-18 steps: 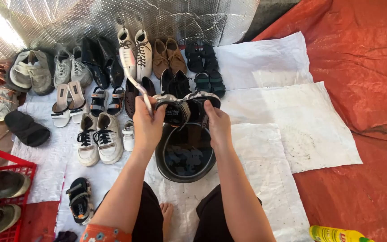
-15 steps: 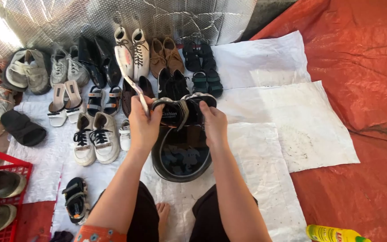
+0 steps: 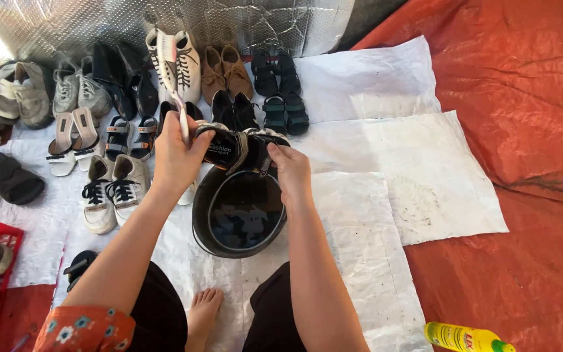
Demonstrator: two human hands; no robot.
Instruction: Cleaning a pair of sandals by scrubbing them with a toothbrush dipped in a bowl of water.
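Our left hand [image 3: 176, 153] fingers curl tight around a white toothbrush [image 3: 178, 107] and one end of a black sandal [image 3: 239, 148], our right hand [image 3: 289, 168] pinches its other end at 3 o'clock, the sandal held over a black basin [image 3: 202, 221] at 6 o'clock.

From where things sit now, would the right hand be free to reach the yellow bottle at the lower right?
Probably not at once: the right hand grips one end of the black sandal above the dark basin. The yellow bottle lies apart on the orange tarp, with nothing between them.
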